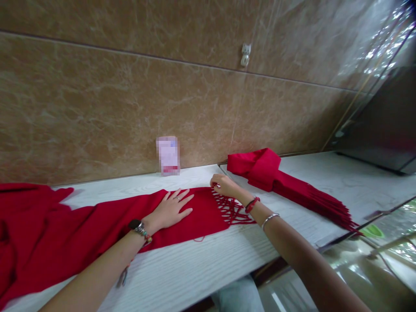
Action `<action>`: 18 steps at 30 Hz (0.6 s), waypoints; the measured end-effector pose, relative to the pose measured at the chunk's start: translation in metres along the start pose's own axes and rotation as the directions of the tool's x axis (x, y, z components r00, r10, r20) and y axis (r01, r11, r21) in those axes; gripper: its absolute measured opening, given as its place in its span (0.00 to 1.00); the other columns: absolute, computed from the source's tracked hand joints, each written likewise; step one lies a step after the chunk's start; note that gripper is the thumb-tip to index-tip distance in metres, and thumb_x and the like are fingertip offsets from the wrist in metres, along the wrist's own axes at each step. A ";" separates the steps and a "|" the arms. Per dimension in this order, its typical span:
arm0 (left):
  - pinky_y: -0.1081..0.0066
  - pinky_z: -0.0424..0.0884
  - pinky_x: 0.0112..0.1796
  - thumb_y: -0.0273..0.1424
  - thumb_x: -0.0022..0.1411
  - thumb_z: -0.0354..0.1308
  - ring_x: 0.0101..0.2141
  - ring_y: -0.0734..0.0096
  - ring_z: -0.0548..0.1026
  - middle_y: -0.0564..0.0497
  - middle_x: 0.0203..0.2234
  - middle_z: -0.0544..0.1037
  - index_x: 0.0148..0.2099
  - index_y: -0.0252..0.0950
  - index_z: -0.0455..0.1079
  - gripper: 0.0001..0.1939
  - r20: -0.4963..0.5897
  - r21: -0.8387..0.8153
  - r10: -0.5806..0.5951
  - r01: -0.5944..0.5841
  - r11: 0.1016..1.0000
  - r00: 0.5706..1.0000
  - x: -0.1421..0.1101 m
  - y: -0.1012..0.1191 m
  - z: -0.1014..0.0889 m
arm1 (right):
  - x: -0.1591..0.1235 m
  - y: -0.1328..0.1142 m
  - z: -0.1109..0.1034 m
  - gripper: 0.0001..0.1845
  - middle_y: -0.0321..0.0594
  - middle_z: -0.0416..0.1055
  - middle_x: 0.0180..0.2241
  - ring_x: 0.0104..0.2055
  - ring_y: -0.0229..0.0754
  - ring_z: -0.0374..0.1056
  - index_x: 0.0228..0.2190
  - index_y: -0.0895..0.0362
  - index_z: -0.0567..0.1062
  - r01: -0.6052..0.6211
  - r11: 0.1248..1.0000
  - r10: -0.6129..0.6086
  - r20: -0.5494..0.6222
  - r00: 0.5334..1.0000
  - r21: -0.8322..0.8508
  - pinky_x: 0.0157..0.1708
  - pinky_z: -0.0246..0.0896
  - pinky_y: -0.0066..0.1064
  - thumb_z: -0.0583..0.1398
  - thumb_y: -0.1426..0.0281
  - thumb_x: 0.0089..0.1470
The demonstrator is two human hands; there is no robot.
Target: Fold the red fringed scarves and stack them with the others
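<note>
A long red scarf (208, 208) lies along the white wood-grain table, its fringed end pointing right and its bulk bunched at the far left. My left hand (170, 208) rests flat on the cloth with fingers spread. At the far corner of the fringe, my right hand (222, 184) has its fingers curled and pinched together on the fringe strands. The fringe (232, 209) nearer me lies loose and tangled under my right wrist. A small loop of red thread (199, 239) sticks out at the scarf's near edge.
A second red scarf (260, 169), folded over, lies to the right, its fringe hanging toward the table's edge. Against the brown tiled wall (113, 108) leans a blurred pale card or phone (168, 156). A dark appliance (383, 117) stands at the right; a small white hook (245, 55) is on the wall.
</note>
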State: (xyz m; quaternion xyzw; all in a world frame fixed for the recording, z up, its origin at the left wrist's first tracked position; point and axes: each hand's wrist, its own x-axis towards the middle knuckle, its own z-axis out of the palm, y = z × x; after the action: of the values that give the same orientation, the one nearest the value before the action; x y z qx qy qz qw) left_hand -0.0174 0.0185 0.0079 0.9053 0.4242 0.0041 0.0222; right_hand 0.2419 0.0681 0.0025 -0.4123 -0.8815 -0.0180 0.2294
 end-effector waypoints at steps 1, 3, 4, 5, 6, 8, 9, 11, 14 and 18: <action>0.51 0.43 0.56 0.47 0.64 0.37 0.61 0.56 0.45 0.52 0.62 0.48 0.63 0.45 0.48 0.28 -0.002 -0.002 0.000 0.000 1.000 1.000 0.000 0.000 0.001 | -0.001 0.000 -0.001 0.11 0.41 0.71 0.27 0.31 0.38 0.64 0.25 0.60 0.73 0.015 1.000 -0.015 -0.017 1.000 0.003 0.34 0.57 0.27 0.53 0.82 0.40; 0.51 0.43 0.56 0.47 0.64 0.37 0.61 0.56 0.45 0.52 0.62 0.48 0.63 0.45 0.48 0.28 -0.004 -0.003 0.003 -0.003 1.000 1.000 0.000 -0.001 0.002 | -0.003 0.001 0.000 0.10 0.41 0.71 0.27 0.30 0.37 0.64 0.24 0.60 0.73 0.024 1.000 -0.024 0.014 1.000 0.006 0.32 0.57 0.26 0.54 0.82 0.40; 0.51 0.43 0.56 0.47 0.64 0.37 0.61 0.56 0.45 0.52 0.62 0.48 0.63 0.45 0.48 0.28 -0.003 0.000 0.004 -0.004 1.000 1.000 0.000 -0.001 0.002 | -0.003 0.001 0.000 0.10 0.40 0.71 0.27 0.30 0.37 0.64 0.24 0.60 0.73 0.022 1.000 -0.022 0.053 0.998 0.008 0.32 0.57 0.25 0.54 0.81 0.40; 0.51 0.43 0.56 0.47 0.64 0.37 0.61 0.56 0.45 0.52 0.62 0.48 0.63 0.45 0.48 0.28 -0.001 0.003 0.003 -0.003 1.000 1.000 0.001 -0.001 0.003 | -0.004 0.001 0.000 0.10 0.40 0.72 0.26 0.29 0.37 0.65 0.24 0.59 0.73 0.018 1.000 -0.018 0.093 0.995 0.002 0.31 0.56 0.25 0.54 0.81 0.40; 0.51 0.43 0.56 0.47 0.64 0.37 0.61 0.56 0.45 0.52 0.62 0.48 0.63 0.45 0.48 0.28 0.002 0.007 0.002 -0.002 1.000 1.000 0.001 -0.001 0.003 | -0.005 0.002 -0.001 0.10 0.39 0.72 0.26 0.29 0.37 0.65 0.24 0.59 0.73 0.012 1.000 -0.010 0.124 0.992 -0.018 0.30 0.56 0.25 0.54 0.81 0.40; 0.51 0.43 0.56 0.47 0.64 0.38 0.61 0.56 0.45 0.52 0.62 0.48 0.63 0.46 0.48 0.28 0.004 0.010 0.001 -0.002 1.000 1.000 0.001 -0.001 0.002 | -0.007 0.004 -0.004 0.09 0.40 0.72 0.26 0.29 0.37 0.65 0.25 0.59 0.73 -0.013 0.992 0.030 0.143 0.989 -0.122 0.31 0.55 0.26 0.54 0.79 0.42; 0.51 0.43 0.56 0.47 0.64 0.38 0.61 0.56 0.45 0.52 0.62 0.48 0.63 0.46 0.48 0.27 0.004 0.011 0.001 -0.001 1.000 1.000 0.001 -0.001 0.002 | -0.009 0.005 -0.006 0.09 0.40 0.73 0.27 0.30 0.38 0.66 0.25 0.59 0.73 -0.029 0.982 0.056 0.139 0.989 -0.186 0.32 0.55 0.27 0.54 0.79 0.42; 0.51 0.43 0.56 0.47 0.64 0.38 0.61 0.56 0.45 0.51 0.62 0.48 0.63 0.46 0.48 0.27 0.004 0.011 0.000 0.000 1.000 1.000 0.001 -0.001 0.002 | -0.011 0.007 -0.010 0.08 0.43 0.73 0.28 0.31 0.40 0.66 0.26 0.59 0.74 -0.061 0.954 0.103 0.129 0.986 -0.293 0.34 0.54 0.29 0.54 0.78 0.44; 0.51 0.43 0.56 0.47 0.64 0.38 0.61 0.56 0.44 0.52 0.62 0.48 0.63 0.46 0.48 0.27 -0.001 0.008 -0.002 0.002 1.000 1.000 0.001 -0.002 0.003 | -0.011 0.006 -0.012 0.08 0.47 0.73 0.30 0.34 0.43 0.66 0.27 0.61 0.74 -0.088 0.937 0.131 0.104 0.986 -0.339 0.37 0.54 0.32 0.54 0.77 0.46; 0.50 0.43 0.56 0.48 0.63 0.38 0.61 0.55 0.45 0.52 0.62 0.49 0.63 0.46 0.49 0.28 -0.014 -0.006 0.002 -0.003 1.000 1.000 0.002 -0.003 0.006 | -0.004 -0.004 -0.005 0.09 0.46 0.71 0.36 0.41 0.43 0.64 0.32 0.60 0.73 -0.039 0.964 0.051 0.040 0.998 -0.263 0.41 0.55 0.31 0.54 0.77 0.48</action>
State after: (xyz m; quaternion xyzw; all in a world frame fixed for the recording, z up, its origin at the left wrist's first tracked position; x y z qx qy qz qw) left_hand -0.0186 0.0216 0.0022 0.9057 0.4232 0.0120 0.0219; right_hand 0.2431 0.0613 0.0053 -0.4593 -0.8668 -0.1197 0.1527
